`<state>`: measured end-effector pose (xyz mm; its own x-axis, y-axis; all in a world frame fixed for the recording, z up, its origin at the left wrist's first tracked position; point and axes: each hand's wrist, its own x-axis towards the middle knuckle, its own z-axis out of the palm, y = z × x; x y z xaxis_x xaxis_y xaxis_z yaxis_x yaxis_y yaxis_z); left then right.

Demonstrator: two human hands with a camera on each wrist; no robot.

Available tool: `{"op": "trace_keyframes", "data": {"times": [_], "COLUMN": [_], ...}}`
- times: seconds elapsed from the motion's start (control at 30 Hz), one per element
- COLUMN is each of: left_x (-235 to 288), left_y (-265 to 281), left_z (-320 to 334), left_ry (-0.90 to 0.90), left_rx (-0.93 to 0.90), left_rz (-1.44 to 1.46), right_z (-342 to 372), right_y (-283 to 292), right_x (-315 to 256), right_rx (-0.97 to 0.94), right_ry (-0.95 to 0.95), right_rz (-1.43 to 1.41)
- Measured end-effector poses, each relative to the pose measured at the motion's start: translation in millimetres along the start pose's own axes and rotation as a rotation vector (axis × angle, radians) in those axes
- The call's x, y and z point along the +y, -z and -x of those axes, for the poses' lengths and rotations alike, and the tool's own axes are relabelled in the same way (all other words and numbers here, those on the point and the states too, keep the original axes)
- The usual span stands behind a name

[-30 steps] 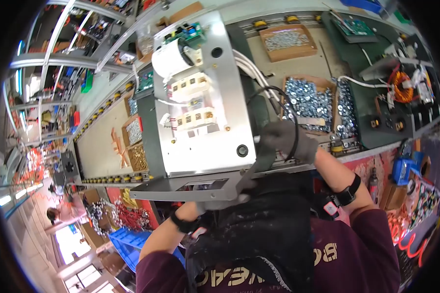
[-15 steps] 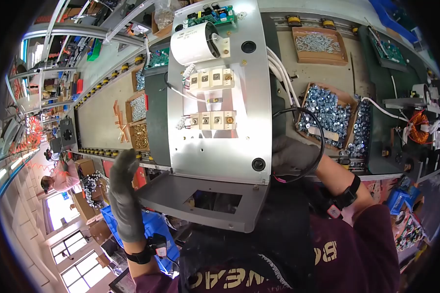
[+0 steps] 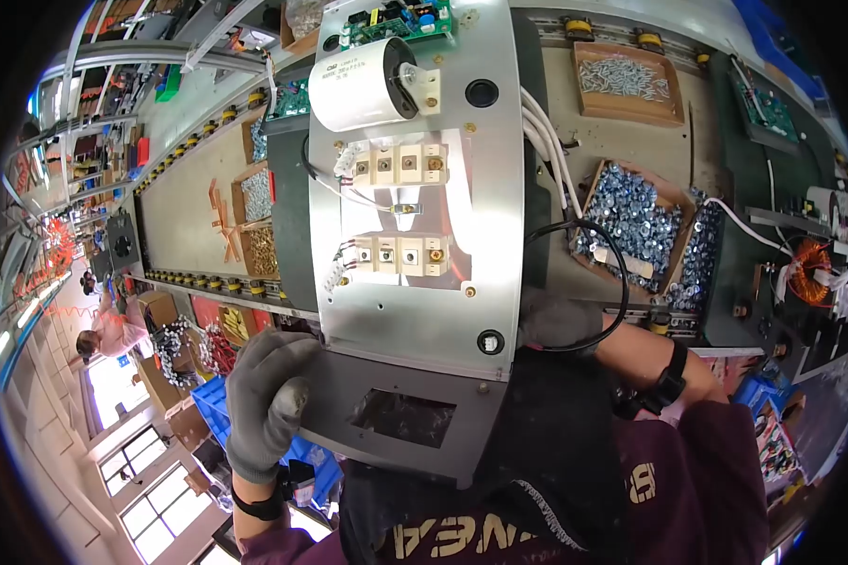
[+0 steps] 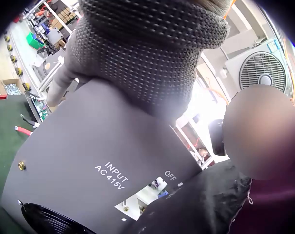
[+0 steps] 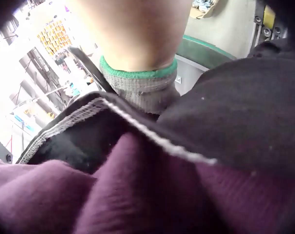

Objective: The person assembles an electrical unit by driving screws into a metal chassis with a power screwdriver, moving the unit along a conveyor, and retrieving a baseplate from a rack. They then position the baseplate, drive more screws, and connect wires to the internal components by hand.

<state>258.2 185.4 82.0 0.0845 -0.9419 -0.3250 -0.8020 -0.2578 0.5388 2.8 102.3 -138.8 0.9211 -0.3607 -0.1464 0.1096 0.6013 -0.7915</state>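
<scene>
A silver metal chassis (image 3: 424, 325) with a dark grey front panel (image 3: 325, 400) lies before me in the head view. My gloved left hand (image 3: 269, 391) grips the panel at its left edge, thumb on the near side. In the left wrist view, the glove (image 4: 137, 63) wraps over the edge of the panel, printed INPUT AC 415V and OFF. My gloved right hand (image 3: 561, 322) is against the chassis's lower right side, its fingers hidden behind it. A black cable (image 3: 624, 282) loops round that hand. A white capacitor (image 3: 363, 85) and two cream terminal blocks (image 3: 396, 256) are mounted on the chassis.
To the right are a cardboard tray of bolts (image 3: 631, 217) and a tray of screws (image 3: 627, 80). A copper coil (image 3: 810, 268) is on another unit at far right. Copper strips (image 3: 221, 221) and small fastener trays lie left. Blue crates (image 3: 215, 410) stand below the bench.
My left hand left the panel's underside, swung out to the left, then took hold of its left edge. The panel shows more of its face now. The right hand stays by the chassis's right side.
</scene>
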Motion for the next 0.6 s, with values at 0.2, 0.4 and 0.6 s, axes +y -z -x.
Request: {"op": "trace_keyframes", "data": {"times": [0.2, 0.4, 0.6], "left_x": [-1, -7, -12], "left_y": [-1, 0, -7], "left_z": [0, 0, -2], "left_ry": [0.006, -0.058, -0.324], "left_rx": [-0.001, -0.023, -0.059], "left_rz": [-0.007, 0.031, 0.161], "right_z": [3, 11, 37], "right_y": [3, -2, 11], "right_x": [-13, -10, -32], "right_rx": [-0.048, 0.076, 0.257], "right_ry": [-0.044, -0.038, -0.037], "right_rz": [0.176, -0.340, 0.821]}}
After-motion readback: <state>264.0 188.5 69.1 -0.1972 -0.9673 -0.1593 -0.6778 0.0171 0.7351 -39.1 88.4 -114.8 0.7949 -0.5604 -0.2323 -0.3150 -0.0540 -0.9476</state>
